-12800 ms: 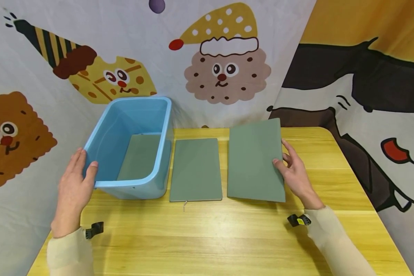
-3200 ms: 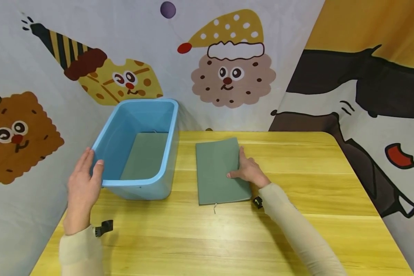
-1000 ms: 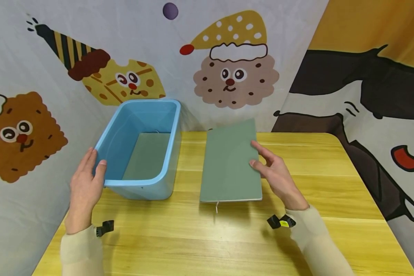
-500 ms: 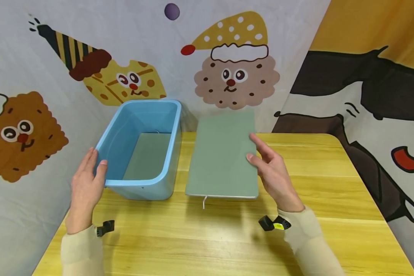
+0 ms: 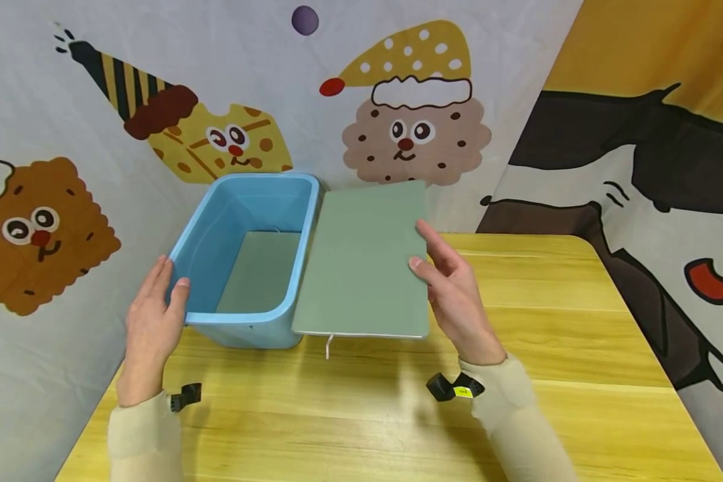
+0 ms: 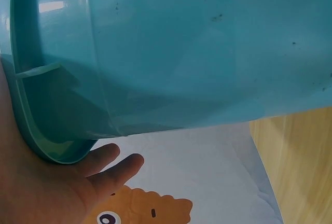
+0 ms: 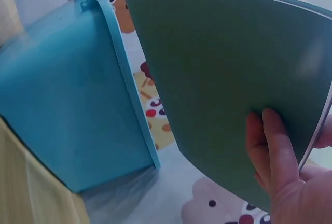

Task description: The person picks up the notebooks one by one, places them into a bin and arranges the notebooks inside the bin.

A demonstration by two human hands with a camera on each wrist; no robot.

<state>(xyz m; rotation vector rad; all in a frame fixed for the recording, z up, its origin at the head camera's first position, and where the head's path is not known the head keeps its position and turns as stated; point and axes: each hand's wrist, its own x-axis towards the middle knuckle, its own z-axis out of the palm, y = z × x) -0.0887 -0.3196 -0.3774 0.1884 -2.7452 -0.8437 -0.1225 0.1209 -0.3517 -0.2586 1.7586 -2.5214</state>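
My right hand (image 5: pixel 458 294) holds a grey-green notebook (image 5: pixel 364 261) by its right edge, thumb on top and fingers beneath. The notebook is raised above the table, and a white ribbon bookmark (image 5: pixel 328 347) hangs from its near edge. In the right wrist view, two fingers (image 7: pixel 277 143) press flat on the cover's underside. The notebook's left side overlaps the right rim of a light blue plastic bin (image 5: pixel 247 319). Inside that bin lies another grey-green notebook (image 5: pixel 262 271). My left hand (image 5: pixel 153 328) rests against the bin's near left corner, fingers extended along the outside in the left wrist view.
The bin stands on a wooden table (image 5: pixel 349 428), at its far left. Behind the table hangs a cloth backdrop (image 5: pixel 253 53) with cartoon biscuits and cheese. Black camera mounts sit on both wrists, one by the right cuff (image 5: pixel 454 387).
Over the last second, my right hand has lifted the notebook and carried it left to the bin's rim. Earlier two notebooks were outside the bin; now one is. The left hand stays put.
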